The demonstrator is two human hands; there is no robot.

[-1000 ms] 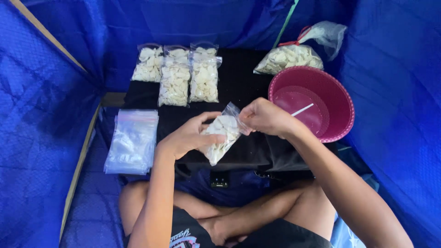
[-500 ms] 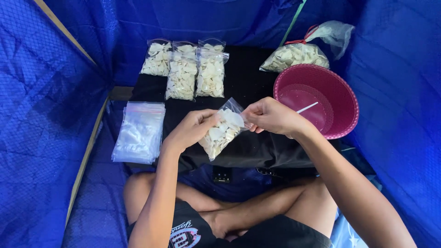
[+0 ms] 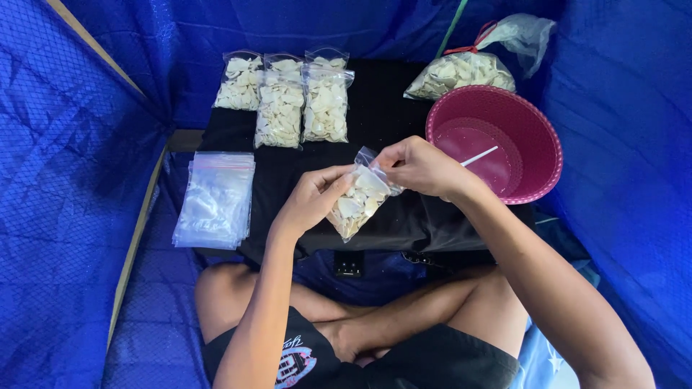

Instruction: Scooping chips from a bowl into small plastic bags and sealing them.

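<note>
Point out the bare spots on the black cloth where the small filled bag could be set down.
Free black cloth lies between the three filled bags and the pink basket, and below those bags toward the left hand. The far right corner is crowded by the big tied bag. The stack of empty bags fills the left side.

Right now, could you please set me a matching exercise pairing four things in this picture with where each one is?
Things:
1. small filled bag
2. stack of empty bags
3. pink basket
4. three filled bags

Places:
A. in a row at the far edge of the black cloth
B. between both hands
C. on the blue sheet, beside the cloth
D. just beyond the right hand

Pairs: 1-B, 2-C, 3-D, 4-A
</note>
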